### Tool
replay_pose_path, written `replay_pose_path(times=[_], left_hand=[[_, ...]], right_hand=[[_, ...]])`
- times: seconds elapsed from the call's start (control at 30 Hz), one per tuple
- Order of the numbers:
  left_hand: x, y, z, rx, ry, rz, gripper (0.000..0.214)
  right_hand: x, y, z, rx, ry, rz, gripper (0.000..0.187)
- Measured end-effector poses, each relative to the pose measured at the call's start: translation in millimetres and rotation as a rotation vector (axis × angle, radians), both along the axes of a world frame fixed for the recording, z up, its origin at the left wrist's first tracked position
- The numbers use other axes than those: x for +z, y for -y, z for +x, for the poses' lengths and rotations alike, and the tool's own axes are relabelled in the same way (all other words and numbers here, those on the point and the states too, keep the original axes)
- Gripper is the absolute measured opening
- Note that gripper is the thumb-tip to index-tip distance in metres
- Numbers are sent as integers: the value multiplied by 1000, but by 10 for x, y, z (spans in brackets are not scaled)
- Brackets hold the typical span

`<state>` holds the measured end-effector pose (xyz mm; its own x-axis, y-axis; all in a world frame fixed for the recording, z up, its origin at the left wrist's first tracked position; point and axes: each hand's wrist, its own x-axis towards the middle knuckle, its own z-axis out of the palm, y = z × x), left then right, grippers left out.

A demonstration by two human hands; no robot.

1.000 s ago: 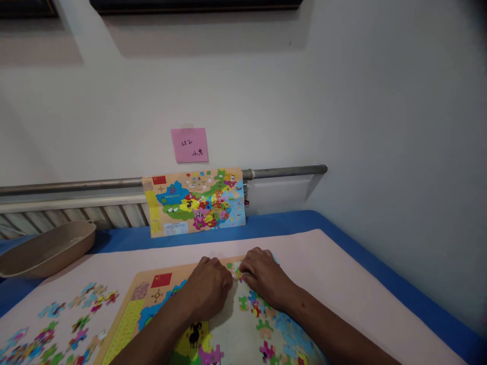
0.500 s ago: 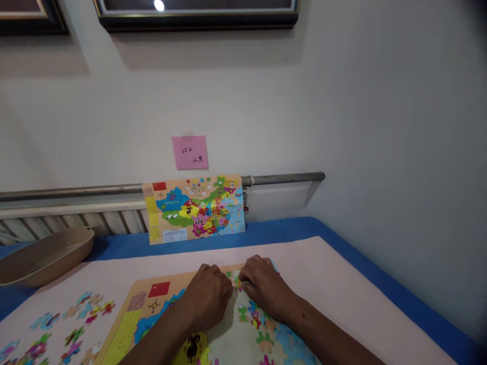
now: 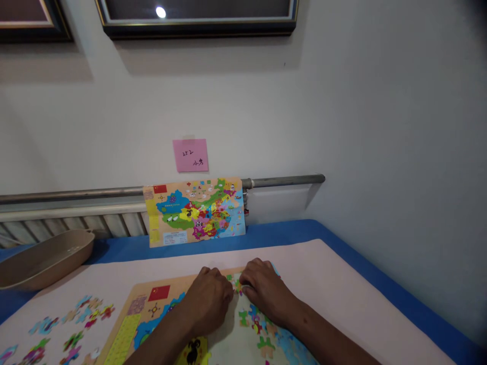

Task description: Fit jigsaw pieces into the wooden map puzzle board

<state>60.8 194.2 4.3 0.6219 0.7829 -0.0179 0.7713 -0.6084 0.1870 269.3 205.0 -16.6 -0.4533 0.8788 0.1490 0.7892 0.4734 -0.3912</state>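
Note:
A partly filled map jigsaw puzzle (image 3: 146, 309) lies on the table, its bare pale backing showing in the middle. My left hand (image 3: 210, 300) rests over its upper middle with the fingers curled down; whatever the fingertips hold is hidden. Just to the right, my right hand (image 3: 264, 289) bends over the puzzle's upper right, its thumb and fingers drawn together. Small green and yellow puzzle pieces (image 3: 236, 284) show between the two hands. I cannot make out whether either hand grips a piece.
Loose puzzle pieces (image 3: 76, 339) lie scattered left of the board on the pink sheet (image 3: 342, 299). A beige tray (image 3: 49, 256) stands at the far left on the blue table edge (image 3: 281, 230). A printed reference map (image 3: 196, 213) leans against the pipe (image 3: 289, 180) at the back.
The whole view has shifted slightly, so everything sits a little lower. Both hands stay in almost the same place over the puzzle.

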Motion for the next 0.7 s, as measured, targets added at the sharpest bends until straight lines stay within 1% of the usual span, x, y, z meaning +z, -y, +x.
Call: replay_pose_path(times=[0.23,0.47,0.7], left_hand=[[-20,-11,-1,8,5,7,22],[-14,-19,-12,-13,1,7,22],[31,7,-21,-22,-20,-7,23]], right_hand=[[4,18,-1,-1,-18,13,12],[34,19,-7,-3,30,19,10],[52,14,-13,-2,63,9,8]])
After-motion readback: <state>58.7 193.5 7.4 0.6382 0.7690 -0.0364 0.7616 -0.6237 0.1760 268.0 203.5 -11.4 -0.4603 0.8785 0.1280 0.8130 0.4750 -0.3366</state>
